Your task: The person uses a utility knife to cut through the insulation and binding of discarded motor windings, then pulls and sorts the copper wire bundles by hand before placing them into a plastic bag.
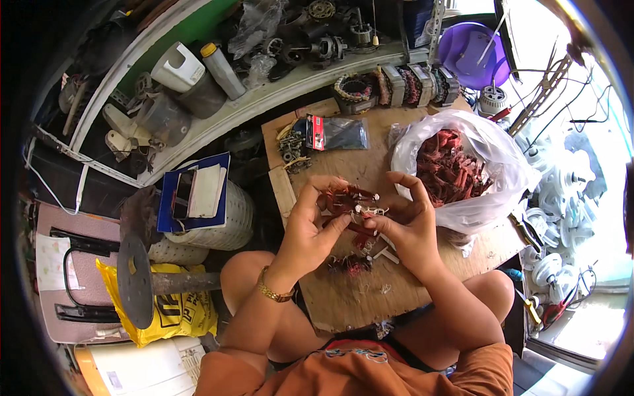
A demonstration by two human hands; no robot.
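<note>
Between my hands, above the wooden board, is a small motor stator [353, 196] with dark red windings and white thread ends. My left hand [312, 228] grips its left side, thumb on the near edge. My right hand [411, 228] has its thumb and curled fingers at the right side, where white thread [370, 211] shows by the thumb tip. The fingers hide much of the stator. Just below my hands, a tangle of dark and red wire bits [350, 264] lies on the board [343, 303]. White strips [388, 252] lie beside it.
A clear plastic bag [508, 148] of dark red pieces [452, 165] stands at the right. Wound stators [403, 86] line the back edge. A packet [337, 133] and metal parts [290, 148] lie back left. Pliers [526, 231] rest at the right edge.
</note>
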